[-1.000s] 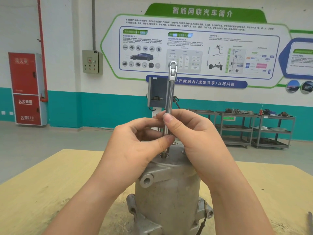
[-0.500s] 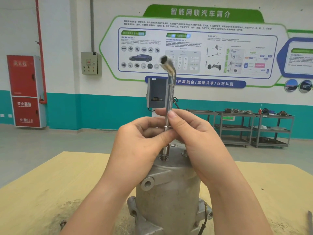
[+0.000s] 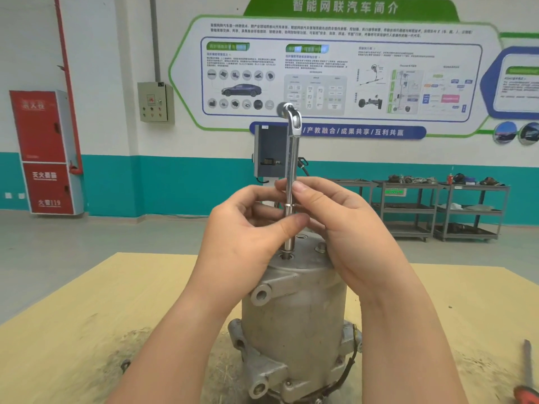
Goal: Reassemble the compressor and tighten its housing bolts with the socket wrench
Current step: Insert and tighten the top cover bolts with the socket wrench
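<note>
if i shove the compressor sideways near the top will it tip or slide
Probably slides, or barely moves: the compressor looks like thick cast metal, so likely heavy. Its lugged base flares wider than the body, which should resist tipping. Still, it stands tall, so a high shove might rock it.

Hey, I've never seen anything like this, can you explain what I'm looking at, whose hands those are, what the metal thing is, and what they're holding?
The picture comes from a camera worn on a person's head, looking forward and down at their own hands. The grey metal cylinder is a compressor, standing upright on a yellowish wooden table. The left hand and right hand both pinch the shaft of a socket wrench, which stands upright with its lower end in a bolt hole on the compressor's top. A red-handled tool lies at the table's right edge. Behind are a poster wall, a red fire cabinet and metal shelves.
</note>
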